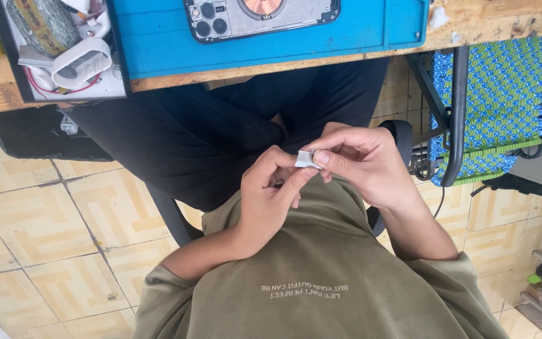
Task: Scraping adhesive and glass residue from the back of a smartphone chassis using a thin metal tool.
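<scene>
Both hands meet over the lap, the left hand (271, 194) and right hand (362, 166) pinching one small white piece (307, 159) between fingertips, close to the chest as if for fine picking. Beyond them, an opened phone (261, 17) lies on a blue mat (158, 37).

— How many hands do you count?
— Two: a left hand (270, 191) and a right hand (362, 164), and one small white piece (307, 159) pinched between them.
— And on the workbench?
— One blue mat (158, 37), one opened phone (261, 17) on it, and one tray (14, 69) of parts.
— Any seats?
— One woven chair (503, 88), blue and green. One olive shirt (321, 276) too.
</scene>
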